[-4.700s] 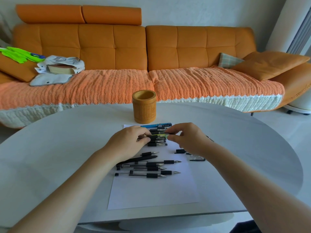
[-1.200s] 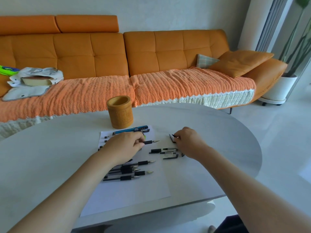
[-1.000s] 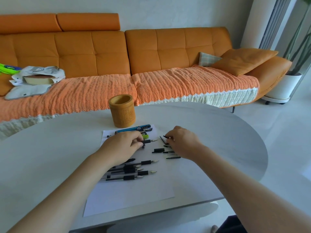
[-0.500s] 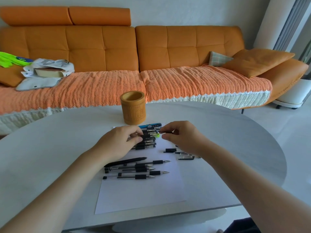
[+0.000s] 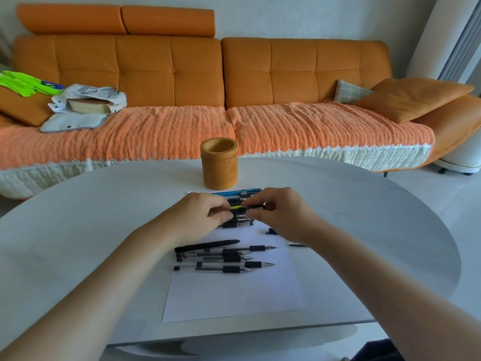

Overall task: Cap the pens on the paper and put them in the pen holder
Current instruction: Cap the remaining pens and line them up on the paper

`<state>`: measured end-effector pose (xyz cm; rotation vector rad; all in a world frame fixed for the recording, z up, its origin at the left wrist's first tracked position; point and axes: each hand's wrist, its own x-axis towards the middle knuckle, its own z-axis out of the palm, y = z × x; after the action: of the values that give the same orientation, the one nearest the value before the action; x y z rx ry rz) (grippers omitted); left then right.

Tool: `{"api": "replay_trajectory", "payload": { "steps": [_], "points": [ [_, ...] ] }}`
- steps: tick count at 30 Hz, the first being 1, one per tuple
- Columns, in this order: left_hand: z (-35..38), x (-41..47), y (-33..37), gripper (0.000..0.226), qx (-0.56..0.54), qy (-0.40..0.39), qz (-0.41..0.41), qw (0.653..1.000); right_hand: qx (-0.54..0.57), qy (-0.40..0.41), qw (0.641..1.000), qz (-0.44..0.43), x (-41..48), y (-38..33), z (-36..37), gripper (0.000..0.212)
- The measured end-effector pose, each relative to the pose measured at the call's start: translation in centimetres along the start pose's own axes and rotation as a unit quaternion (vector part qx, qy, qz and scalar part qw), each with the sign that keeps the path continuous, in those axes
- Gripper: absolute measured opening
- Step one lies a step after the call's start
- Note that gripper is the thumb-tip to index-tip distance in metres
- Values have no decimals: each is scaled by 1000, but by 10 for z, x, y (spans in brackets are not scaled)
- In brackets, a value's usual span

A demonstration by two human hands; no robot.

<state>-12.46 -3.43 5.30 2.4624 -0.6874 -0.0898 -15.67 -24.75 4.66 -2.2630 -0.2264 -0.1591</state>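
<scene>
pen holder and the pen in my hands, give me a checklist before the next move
1. Pen grip: the left hand pinches the black pen: ok.
2. Cap grip: the right hand pinches the small black cap: ok.
3. Cap pushed fully onto the tip: cannot tell, fingers hide the joint.
4. The round tan wooden pen holder stands upright, mouth unblocked: ok.
5. The loose black pens on the white paper sheet capped: not ok, tips bare.

sofa (image 5: 169, 71) orange | pen holder (image 5: 219, 165) tan | paper (image 5: 234, 295) white | pens (image 5: 226, 259) black
</scene>
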Motion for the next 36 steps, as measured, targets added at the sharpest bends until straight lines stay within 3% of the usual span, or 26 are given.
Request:
{"api": "replay_trajectory", "payload": {
  "steps": [5, 11, 18, 22, 24, 28, 32, 36],
  "points": [
    [-7, -3, 3, 26, 11, -38, -4, 999, -15, 16, 1000, -16, 2, 1, 0, 14],
    [-6, -4, -5, 17, -9, 14, 49, 999, -43, 50, 995, -73, -4, -4, 9, 13],
    [-5, -6, -16, 23, 15, 37, 107, 994, 5, -16, 1000, -12, 0, -3, 17, 15],
    [-1, -5, -19, 23, 38, 9, 78, 996, -67, -19, 997, -21, 5, 1, 16, 3],
    [2, -5, -20, 22, 53, 0, 76, 996, -134, -21, 990, -50, 8, 4, 17, 10],
    [7, -6, -23, 22, 84, 16, 46, 995, -138, -36, 989, -29, 8, 5, 19, 20],
    [8, -7, -28, 28, 134, 54, 60, 988, -170, -30, 984, -31, 9, 9, 27, 13],
    [6, -9, -26, 13, 126, 35, 68, 989, -226, -47, 972, -32, 11, 13, 32, 22]
  ]
}}
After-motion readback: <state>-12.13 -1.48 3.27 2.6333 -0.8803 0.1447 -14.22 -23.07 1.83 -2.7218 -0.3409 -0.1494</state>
